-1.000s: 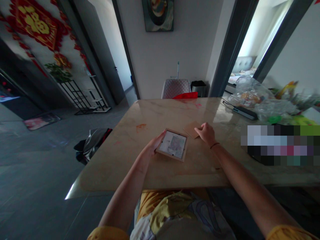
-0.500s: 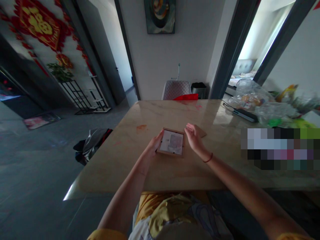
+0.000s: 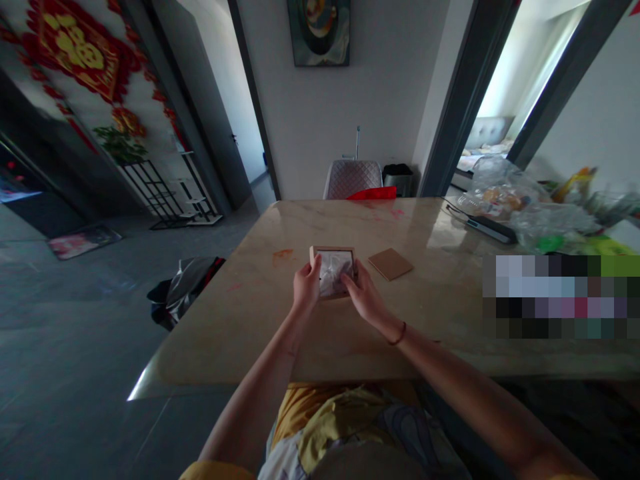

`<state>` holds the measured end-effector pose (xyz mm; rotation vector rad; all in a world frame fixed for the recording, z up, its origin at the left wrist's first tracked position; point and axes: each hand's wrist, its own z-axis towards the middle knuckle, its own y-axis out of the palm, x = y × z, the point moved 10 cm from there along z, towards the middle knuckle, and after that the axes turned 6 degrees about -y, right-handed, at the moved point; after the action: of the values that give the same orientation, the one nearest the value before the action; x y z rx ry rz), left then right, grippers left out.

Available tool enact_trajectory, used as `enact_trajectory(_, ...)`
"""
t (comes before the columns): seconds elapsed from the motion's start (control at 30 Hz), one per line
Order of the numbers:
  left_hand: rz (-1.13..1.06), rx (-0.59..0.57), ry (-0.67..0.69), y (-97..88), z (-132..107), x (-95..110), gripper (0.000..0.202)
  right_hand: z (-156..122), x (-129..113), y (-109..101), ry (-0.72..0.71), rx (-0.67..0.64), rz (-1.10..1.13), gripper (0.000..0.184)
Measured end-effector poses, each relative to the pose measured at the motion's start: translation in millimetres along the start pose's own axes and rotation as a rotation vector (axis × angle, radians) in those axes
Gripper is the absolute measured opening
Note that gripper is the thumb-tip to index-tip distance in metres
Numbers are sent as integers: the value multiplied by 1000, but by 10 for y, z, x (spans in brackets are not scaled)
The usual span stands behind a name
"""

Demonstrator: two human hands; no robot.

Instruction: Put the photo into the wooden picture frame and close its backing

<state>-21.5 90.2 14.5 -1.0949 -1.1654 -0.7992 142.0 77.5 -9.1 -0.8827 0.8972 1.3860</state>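
A small wooden picture frame [image 3: 333,249] is held tilted just above the table in front of me, its pale, glossy inner face toward me. My left hand [image 3: 306,283] grips its left side, thumb on the front edge. On the right side, my right hand [image 3: 367,293] is closed round the edge, with its thumb lying over the inner face. A flat square brown board [image 3: 391,264] lies on the table to the right of the frame, apart from both hands.
The marble-patterned table [image 3: 240,340] spreads around my hands, with an orange stain at left. Farther right lie a dark elongated device [image 3: 493,230] with a cable and clear plastic bags [image 3: 505,193]. A quilted chair [image 3: 354,179] stands beyond the far edge.
The picture frame has moved slightly left and tilted up. My right hand, open beside it before, has come left and taken hold of its right side, uncovering the brown board.
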Motion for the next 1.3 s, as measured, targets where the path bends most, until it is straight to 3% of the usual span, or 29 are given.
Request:
enact_trajectory(0.1, 81, 79, 126, -38, -127, 179, 44, 9, 9, -42, 45, 81, 66, 38)
enact_trajectory(0.23, 272, 112, 227, 7, -309, 328, 36, -3, -27, 31, 71, 69, 176, 33)
enact_trajectory(0.33, 267, 0, 262, 130, -422, 376, 27, -44, 114, 70, 229, 91, 368, 33)
enact_trajectory(0.43, 190, -117, 241, 236, -493, 371, 35, -74, 268, 118, 406, 111, 580, 40)
enact_trajectory(0.53, 149, -192, 220, 318, -533, 353, 38, -51, 300, 154, 487, 93, 734, 38)
enact_trajectory(0.7, 233, -333, 333, 504, -631, 408, 42, 42, 184, 59, 381, 2, 669, 35)
enact_trajectory(0.8, 298, -426, 425, 600, -699, 458, 43, 69, 162, -70, 316, 21, 633, 37)
enact_trajectory(1.07, 339, -498, 533, 600, -795, 562, 45, 51, 104, -94, 301, 77, 721, 48)
enact_trajectory(1.2, 411, -437, 714, 581, -868, 635, 42, -8, 67, -67, 310, 93, 713, 52)
enact_trajectory(1.3, 458, -335, 942, 556, -948, 695, 39, -4, 32, -26, 307, 60, 783, 48)
